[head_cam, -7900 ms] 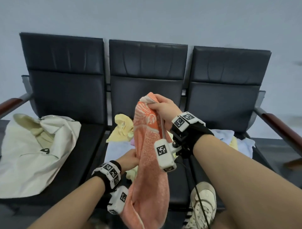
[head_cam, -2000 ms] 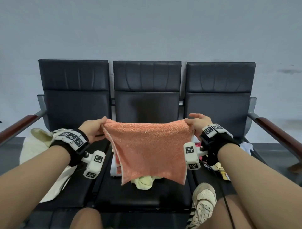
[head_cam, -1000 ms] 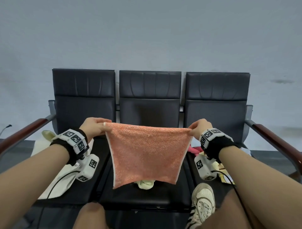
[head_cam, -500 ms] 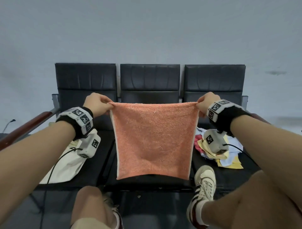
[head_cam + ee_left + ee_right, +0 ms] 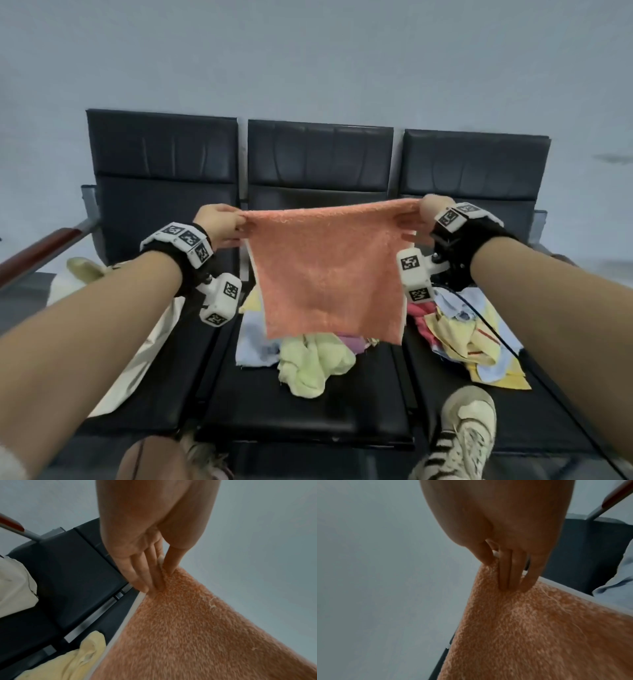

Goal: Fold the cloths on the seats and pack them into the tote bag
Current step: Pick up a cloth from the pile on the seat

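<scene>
The orange towel [image 5: 329, 270] has dropped lower (over the middle seat); both hands' fingers [image 5: 155, 577] pinch its top corners.

orange cloth [image 5: 329, 274]: nubbly terry | seats [image 5: 308, 404]: smooth black leather-look | armrest [image 5: 44, 245]: glossy wood

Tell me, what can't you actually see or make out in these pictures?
- Tote bag: head view, mostly hidden behind the left forearm; its opening cannot be seen.
- Middle-seat cloths: the orange towel hanging from the left hand and right hand covers the back of the pile; only a yellow-green cloth and a pale blue cloth show.
- Towel's lower edge: cut off in both wrist views.
- Right-seat cloth pile: too jumbled to count.
</scene>
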`<action>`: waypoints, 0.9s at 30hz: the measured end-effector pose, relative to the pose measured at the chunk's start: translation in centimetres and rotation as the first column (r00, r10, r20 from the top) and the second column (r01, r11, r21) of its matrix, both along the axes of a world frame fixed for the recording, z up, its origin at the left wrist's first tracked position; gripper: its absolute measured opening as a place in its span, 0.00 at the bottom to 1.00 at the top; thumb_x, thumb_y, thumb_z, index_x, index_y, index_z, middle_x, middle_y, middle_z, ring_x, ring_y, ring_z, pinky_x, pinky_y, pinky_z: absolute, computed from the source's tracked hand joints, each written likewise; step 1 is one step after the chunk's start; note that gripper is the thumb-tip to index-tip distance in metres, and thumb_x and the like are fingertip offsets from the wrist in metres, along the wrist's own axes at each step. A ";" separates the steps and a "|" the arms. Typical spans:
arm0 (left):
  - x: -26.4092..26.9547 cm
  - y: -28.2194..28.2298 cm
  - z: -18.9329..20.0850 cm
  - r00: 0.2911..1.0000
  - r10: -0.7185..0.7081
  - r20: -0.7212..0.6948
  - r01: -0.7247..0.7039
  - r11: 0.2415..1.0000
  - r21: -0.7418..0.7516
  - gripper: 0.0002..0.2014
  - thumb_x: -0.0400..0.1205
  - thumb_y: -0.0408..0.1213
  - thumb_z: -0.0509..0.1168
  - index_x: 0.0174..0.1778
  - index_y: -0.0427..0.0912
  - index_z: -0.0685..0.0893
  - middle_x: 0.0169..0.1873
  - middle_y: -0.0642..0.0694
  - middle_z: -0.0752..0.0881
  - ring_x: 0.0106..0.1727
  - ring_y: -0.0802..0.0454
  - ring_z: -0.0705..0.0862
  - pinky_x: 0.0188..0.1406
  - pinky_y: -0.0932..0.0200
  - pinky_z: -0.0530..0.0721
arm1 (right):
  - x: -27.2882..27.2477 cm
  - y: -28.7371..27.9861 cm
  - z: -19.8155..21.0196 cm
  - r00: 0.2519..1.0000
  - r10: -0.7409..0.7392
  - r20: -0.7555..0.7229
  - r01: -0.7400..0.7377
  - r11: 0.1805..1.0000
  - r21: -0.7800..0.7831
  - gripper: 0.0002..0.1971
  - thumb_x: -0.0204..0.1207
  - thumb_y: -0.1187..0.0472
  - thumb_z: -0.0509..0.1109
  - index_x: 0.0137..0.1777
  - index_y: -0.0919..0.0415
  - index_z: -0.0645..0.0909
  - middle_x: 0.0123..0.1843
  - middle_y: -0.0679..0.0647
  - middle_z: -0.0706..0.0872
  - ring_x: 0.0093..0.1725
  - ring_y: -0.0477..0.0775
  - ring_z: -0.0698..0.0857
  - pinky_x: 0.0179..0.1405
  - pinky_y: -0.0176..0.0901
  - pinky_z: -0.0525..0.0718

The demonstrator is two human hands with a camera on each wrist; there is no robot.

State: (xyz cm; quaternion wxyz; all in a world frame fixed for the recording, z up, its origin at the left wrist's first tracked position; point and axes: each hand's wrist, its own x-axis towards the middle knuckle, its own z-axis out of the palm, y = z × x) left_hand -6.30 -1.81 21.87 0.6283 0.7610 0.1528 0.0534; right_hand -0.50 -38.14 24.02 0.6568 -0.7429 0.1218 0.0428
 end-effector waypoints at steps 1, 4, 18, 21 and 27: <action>1.0 0.1 0.2 0.999 0.018 0.049 -0.016 0.999 -0.033 0.08 0.83 0.25 0.64 0.54 0.40 0.81 0.46 0.33 0.89 0.40 0.46 0.92 0.49 0.50 0.88 | 0.8 0.2 0.6 0.999 -0.006 0.037 0.004 0.998 0.060 0.21 0.87 0.57 0.52 0.73 0.65 0.77 0.68 0.61 0.84 0.54 0.58 0.87 0.49 0.52 0.85; 3.6 0.5 1.0 0.981 0.052 0.188 -0.031 0.993 -0.114 0.08 0.82 0.25 0.67 0.53 0.41 0.83 0.47 0.35 0.90 0.45 0.46 0.92 0.46 0.53 0.89 | 2.3 0.7 2.9 0.993 -0.052 0.103 0.029 0.978 0.206 0.19 0.87 0.65 0.53 0.74 0.70 0.74 0.68 0.63 0.82 0.63 0.60 0.85 0.52 0.50 0.84; -0.7 -0.2 -18.0 0.979 0.019 -0.203 -0.048 0.989 -0.142 0.05 0.81 0.25 0.63 0.46 0.36 0.83 0.43 0.35 0.87 0.47 0.40 0.88 0.47 0.51 0.82 | -4.4 -0.6 -18.5 0.985 -0.070 -0.157 0.029 0.969 -0.245 0.10 0.79 0.65 0.66 0.38 0.52 0.81 0.38 0.56 0.85 0.35 0.56 0.85 0.39 0.50 0.85; -3.5 -0.1 -24.1 0.935 0.033 -0.352 -0.076 0.991 -0.109 0.04 0.80 0.29 0.66 0.39 0.36 0.84 0.40 0.38 0.87 0.46 0.40 0.89 0.44 0.53 0.82 | -7.7 -1.3 -24.2 0.956 -0.072 -0.286 -0.020 0.952 -0.306 0.09 0.73 0.65 0.69 0.36 0.54 0.86 0.31 0.57 0.85 0.28 0.54 0.81 0.28 0.40 0.76; -7.7 -0.2 -29.5 0.901 0.108 -0.421 -0.105 0.994 0.030 0.02 0.78 0.30 0.73 0.44 0.36 0.88 0.35 0.38 0.91 0.37 0.45 0.91 0.34 0.56 0.84 | -12.5 -2.1 -29.0 0.921 -0.116 -0.372 -0.042 0.920 -0.391 0.10 0.68 0.63 0.74 0.28 0.50 0.88 0.27 0.54 0.84 0.28 0.57 0.81 0.31 0.46 0.81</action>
